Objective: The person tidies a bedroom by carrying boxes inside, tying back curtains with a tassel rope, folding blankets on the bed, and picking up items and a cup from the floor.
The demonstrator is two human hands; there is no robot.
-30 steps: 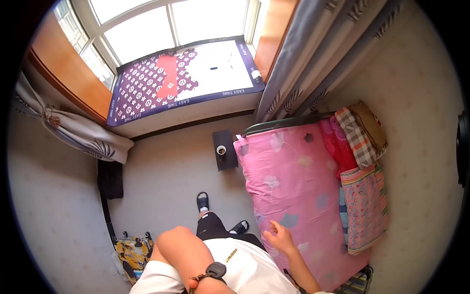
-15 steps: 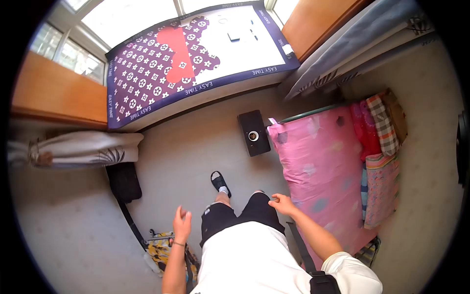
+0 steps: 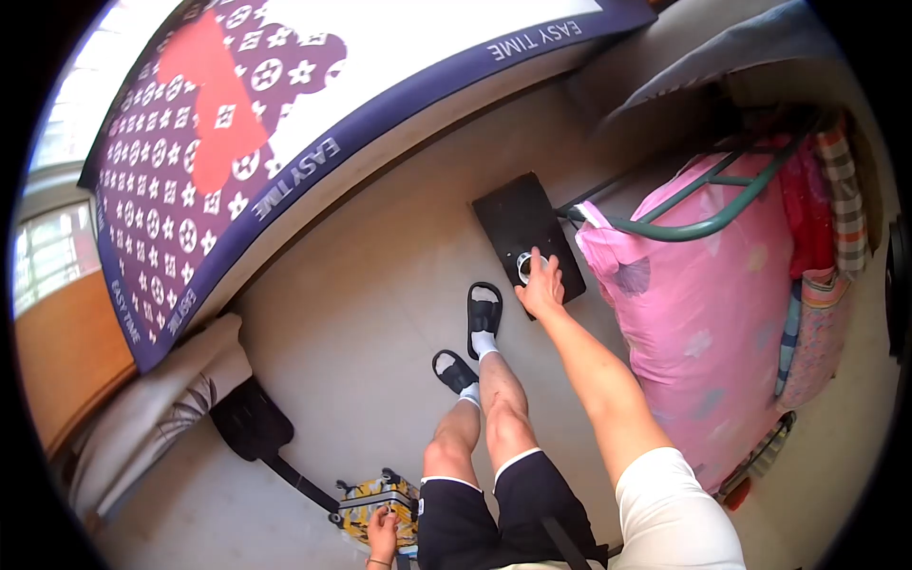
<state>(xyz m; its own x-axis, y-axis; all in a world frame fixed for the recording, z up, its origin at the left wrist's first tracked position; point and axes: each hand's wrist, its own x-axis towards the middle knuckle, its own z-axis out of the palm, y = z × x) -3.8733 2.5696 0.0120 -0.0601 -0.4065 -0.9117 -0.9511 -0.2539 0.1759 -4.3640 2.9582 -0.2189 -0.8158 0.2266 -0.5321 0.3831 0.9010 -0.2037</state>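
Cup (image 3: 523,270): white-rimmed, dark inside; I see it standing on the low black bench (image 3: 513,214), close to its left edge.
Right hand (image 3: 541,283): just right of the cup and slightly lower in my view, thumb and fingers parted around the rim; I cannot tell whether they press on it.
Long axis: the cup's seems upright, since I look into its mouth; the bench's slants from upper left to lower right.
Nearer hand: the right; the left hand (image 3: 383,534) is well apart, by the yellow-patterned suitcase (image 3: 380,492), fingers loosely curled, contents unclear to me.
Hidden from me: the cup's right side and any handle there.
Cut off: the left forearm, at the bottom.
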